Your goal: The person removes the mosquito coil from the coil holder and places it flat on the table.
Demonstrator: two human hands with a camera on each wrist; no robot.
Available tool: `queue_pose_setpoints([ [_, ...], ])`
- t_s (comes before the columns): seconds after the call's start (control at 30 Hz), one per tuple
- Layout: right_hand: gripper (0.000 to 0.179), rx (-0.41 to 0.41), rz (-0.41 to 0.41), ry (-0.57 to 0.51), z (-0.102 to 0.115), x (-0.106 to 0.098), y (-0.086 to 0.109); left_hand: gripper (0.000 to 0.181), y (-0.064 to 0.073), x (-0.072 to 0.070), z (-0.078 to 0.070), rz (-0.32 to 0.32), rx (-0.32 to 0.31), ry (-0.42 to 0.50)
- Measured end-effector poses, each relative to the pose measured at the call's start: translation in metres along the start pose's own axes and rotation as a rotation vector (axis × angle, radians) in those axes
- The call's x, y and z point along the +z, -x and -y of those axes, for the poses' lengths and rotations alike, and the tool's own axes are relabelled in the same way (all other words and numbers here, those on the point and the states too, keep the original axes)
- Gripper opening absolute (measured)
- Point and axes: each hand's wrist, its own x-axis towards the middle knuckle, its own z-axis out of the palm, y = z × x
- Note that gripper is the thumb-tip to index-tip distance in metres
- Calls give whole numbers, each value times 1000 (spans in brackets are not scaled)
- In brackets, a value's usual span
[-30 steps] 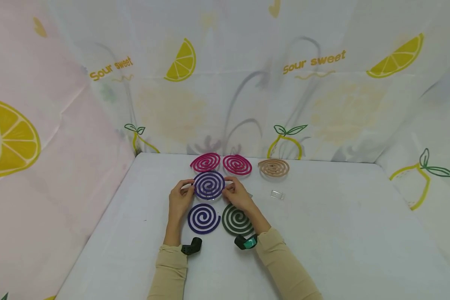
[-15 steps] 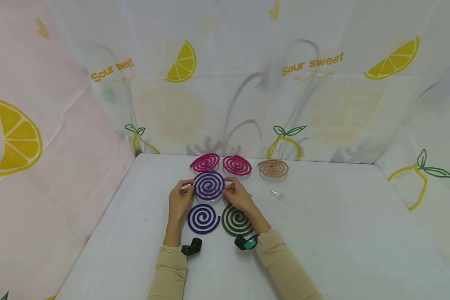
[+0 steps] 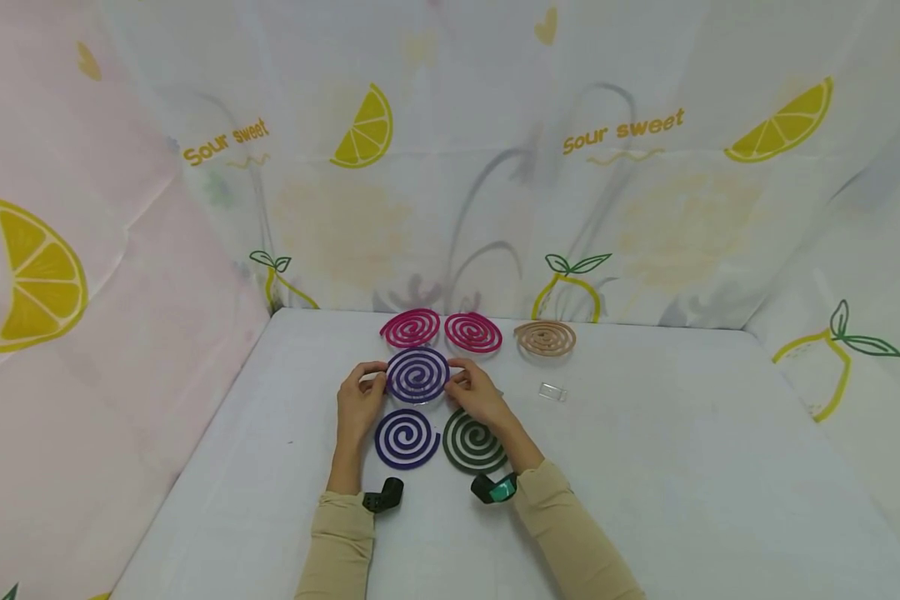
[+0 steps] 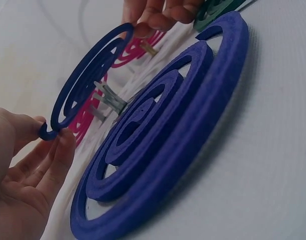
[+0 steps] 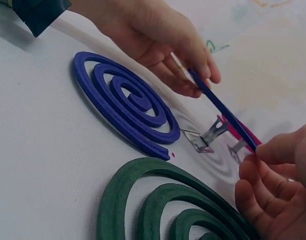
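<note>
In the head view a purple-blue mosquito coil point(image 3: 417, 375) is held up between both hands. My left hand point(image 3: 360, 397) pinches its left edge between thumb and fingers. The right hand point(image 3: 476, 392) pinches the opposite edge. Below the held coil, a small metal stand point(image 5: 213, 134) with an upright prong shows in the right wrist view; the coil is raised over it and tilted. Nearer to me a second blue coil point(image 3: 407, 439) lies flat on the table. Beside it lies a dark green coil point(image 3: 471, 440), partly covered by my right wrist.
Two pink coils point(image 3: 411, 328) and a tan coil point(image 3: 545, 338) sit raised in a row at the back of the white table point(image 3: 682, 467). A small clear rectangular piece point(image 3: 552, 392) lies right of my right hand. A lemon-print cloth point(image 3: 450, 208) hangs behind.
The held coil has come slightly down and toward me in the head view, with both hands still pinching its edges. The other coils have stayed in place.
</note>
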Motion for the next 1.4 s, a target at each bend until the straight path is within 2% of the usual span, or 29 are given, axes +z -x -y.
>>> queue_pose_setpoints([
  [0.07,46,10,12,-17,-2,-1,-1,19,0,0,0,-2,-2,0],
  [0.23,45,8,-16,-15,-26,2,-13,19,0,-1,-1,-6,8,14],
  [0.67,45,2,-55,-30,-26,2,-11,18,-1,-3,-8,-15,24,89],
  [0.87,46,-6,-51,-50,-26,-1,-8,21,1,-5,-14,25,-13,121],
  [1.1,47,-4,-30,-62,-6,-7,6,24,11,-13,-38,118,-8,118],
  [1.27,47,-3,-31,-45,4,-10,14,25,7,-12,-33,170,-25,182],
  [1.4,45,-14,-46,-64,-5,-11,10,26,2,-8,-21,185,-18,199],
])
